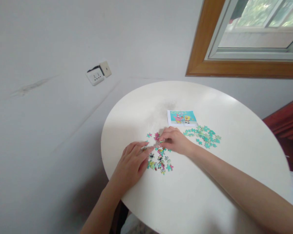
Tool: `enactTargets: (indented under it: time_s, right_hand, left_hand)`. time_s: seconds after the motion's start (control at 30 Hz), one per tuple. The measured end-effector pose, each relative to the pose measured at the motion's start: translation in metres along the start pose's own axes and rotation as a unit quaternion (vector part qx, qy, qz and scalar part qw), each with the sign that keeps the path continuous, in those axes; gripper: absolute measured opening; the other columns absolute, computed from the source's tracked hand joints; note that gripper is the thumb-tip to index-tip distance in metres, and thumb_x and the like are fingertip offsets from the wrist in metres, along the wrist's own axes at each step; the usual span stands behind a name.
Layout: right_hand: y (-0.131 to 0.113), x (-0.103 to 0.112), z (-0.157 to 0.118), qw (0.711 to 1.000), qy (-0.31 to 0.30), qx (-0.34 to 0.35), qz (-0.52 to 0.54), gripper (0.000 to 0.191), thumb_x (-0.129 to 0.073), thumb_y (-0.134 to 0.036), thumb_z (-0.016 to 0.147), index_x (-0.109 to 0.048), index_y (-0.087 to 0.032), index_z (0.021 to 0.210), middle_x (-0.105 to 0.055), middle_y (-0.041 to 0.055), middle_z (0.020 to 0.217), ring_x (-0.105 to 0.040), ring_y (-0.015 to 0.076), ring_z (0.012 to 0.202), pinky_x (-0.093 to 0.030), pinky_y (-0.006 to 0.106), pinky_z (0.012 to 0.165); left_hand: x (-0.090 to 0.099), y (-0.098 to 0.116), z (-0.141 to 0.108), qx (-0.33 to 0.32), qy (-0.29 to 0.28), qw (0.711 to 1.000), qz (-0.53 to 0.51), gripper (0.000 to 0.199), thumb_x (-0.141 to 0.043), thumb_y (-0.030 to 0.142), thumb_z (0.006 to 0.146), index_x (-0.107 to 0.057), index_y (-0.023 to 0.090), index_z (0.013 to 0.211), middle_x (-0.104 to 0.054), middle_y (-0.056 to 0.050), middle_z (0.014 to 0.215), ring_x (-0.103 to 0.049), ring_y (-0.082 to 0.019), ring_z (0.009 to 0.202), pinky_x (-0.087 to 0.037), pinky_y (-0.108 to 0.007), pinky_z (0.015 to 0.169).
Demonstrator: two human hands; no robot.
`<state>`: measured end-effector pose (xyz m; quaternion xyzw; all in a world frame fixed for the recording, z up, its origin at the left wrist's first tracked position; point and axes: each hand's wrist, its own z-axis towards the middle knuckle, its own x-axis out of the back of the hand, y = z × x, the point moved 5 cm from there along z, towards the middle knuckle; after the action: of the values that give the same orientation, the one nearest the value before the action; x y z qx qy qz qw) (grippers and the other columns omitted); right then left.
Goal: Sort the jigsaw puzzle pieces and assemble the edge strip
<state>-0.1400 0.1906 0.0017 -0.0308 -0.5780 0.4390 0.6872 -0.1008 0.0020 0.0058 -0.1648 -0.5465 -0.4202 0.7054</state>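
Has bare room on the smooth, round-edged white counter (200, 195) beyond and right of the flat, turquoise cartoon card (182, 117). Curls the right hand (174, 139) over knobbed, multicoloured puzzle pieces (162, 167) nearer than the card, grip unclear; rests the left hand (133, 161) loosely open beside them.

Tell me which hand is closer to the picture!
Right: the right hand is just in front of the picture; the left hand is farther left, beside some pieces.

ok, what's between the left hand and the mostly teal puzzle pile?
Head view: the multicoloured puzzle pieces, then the right hand, lie between the left hand and teal pile.
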Motion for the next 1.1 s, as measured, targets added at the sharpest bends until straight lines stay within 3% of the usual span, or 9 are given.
enactTargets:
  time_s: [0.2,0.37,0.5,0.63,0.73,1.1]
  right_hand:
    - [-0.002,0.015,-0.008,0.999,0.008,0.043,-0.001,0.023,-0.053,-0.027,0.096,-0.075,-0.019,0.092,-0.074,0.0043,0.082,-0.062,0.0161,0.081,-0.043,0.031,0.081]
    - [0.009,0.013,-0.010,1.000,0.013,-0.013,0.024,0.013,-0.064,-0.021,0.087,-0.076,-0.021,0.092,-0.073,0.0013,0.074,-0.061,0.0146,0.074,-0.044,0.027,0.072]
    - [0.010,0.010,-0.006,1.000,0.002,0.001,-0.012,0.009,-0.071,-0.025,0.083,-0.076,-0.020,0.088,-0.067,0.0006,0.068,-0.058,0.0148,0.070,-0.042,0.029,0.071]
    - [0.000,0.014,-0.010,0.999,0.000,0.051,-0.010,0.014,-0.065,-0.027,0.088,-0.077,-0.023,0.094,-0.065,0.0031,0.081,-0.057,0.0159,0.080,-0.040,0.031,0.078]
    - [-0.009,0.015,-0.018,0.996,-0.035,0.084,-0.026,0.018,-0.063,-0.029,0.090,-0.076,-0.030,0.103,-0.062,0.0038,0.092,-0.055,0.0174,0.090,-0.037,0.034,0.085]
    - [-0.025,0.021,-0.025,0.983,-0.088,0.118,-0.108,0.024,-0.056,-0.034,0.094,-0.073,-0.032,0.110,-0.058,0.0053,0.095,-0.049,0.0200,0.091,-0.033,0.037,0.083]
  left_hand:
    - [-0.002,0.006,0.003,-0.032,-0.043,0.998,0.028,0.041,-0.048,0.022,0.096,-0.056,0.030,0.135,-0.053,-0.008,0.138,-0.043,-0.028,0.125,-0.036,-0.051,0.108]
    - [-0.004,0.004,0.004,-0.021,-0.053,0.997,0.057,0.039,-0.047,0.026,0.097,-0.058,0.029,0.134,-0.047,-0.008,0.144,-0.039,-0.030,0.131,-0.031,-0.054,0.112]
    - [-0.003,0.002,0.003,-0.006,-0.047,0.997,0.063,0.038,-0.047,0.025,0.097,-0.058,0.030,0.133,-0.046,-0.006,0.146,-0.039,-0.029,0.131,-0.031,-0.053,0.113]
    - [-0.002,0.003,0.002,-0.006,-0.041,0.997,0.059,0.038,-0.048,0.024,0.096,-0.060,0.030,0.132,-0.047,-0.007,0.145,-0.039,-0.030,0.131,-0.033,-0.054,0.112]
    - [-0.002,0.003,0.002,-0.006,-0.038,0.997,0.070,0.038,-0.048,0.024,0.096,-0.060,0.030,0.132,-0.047,-0.007,0.145,-0.039,-0.030,0.131,-0.033,-0.055,0.112]
    - [-0.001,0.003,0.002,0.000,-0.033,0.995,0.091,0.040,-0.049,0.026,0.096,-0.056,0.033,0.135,-0.048,-0.005,0.146,-0.042,-0.029,0.132,-0.028,-0.055,0.114]
